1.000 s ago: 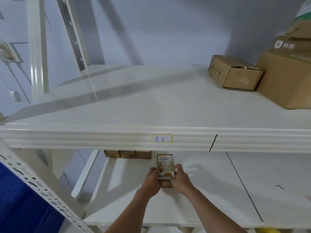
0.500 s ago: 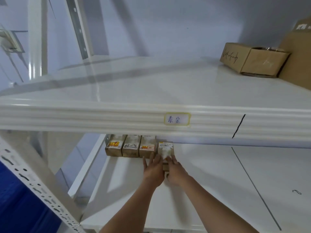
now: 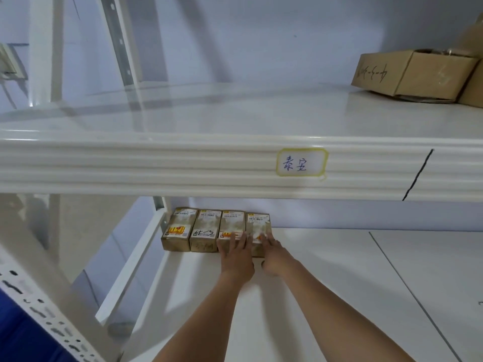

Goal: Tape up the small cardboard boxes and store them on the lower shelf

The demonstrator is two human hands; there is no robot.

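Several small taped cardboard boxes stand side by side at the back left of the lower shelf (image 3: 326, 278). The rightmost small box (image 3: 257, 226) sits flush against its neighbour (image 3: 231, 223). My left hand (image 3: 236, 253) lies with straight fingers against the near ends of these two boxes. My right hand (image 3: 274, 253) presses its fingers on the near end of the rightmost box. Neither hand curls round a box.
The upper shelf's thick front edge (image 3: 183, 168) with a handwritten label (image 3: 300, 163) overhangs the lower shelf. Larger cardboard boxes (image 3: 413, 74) sit at its far right. A perforated metal upright (image 3: 39, 304) slants at the lower left.
Both hands gripped the box out on the lower shelf, then slid it back against the row. The fingers have straightened and now push its near end. The view has moved closer.
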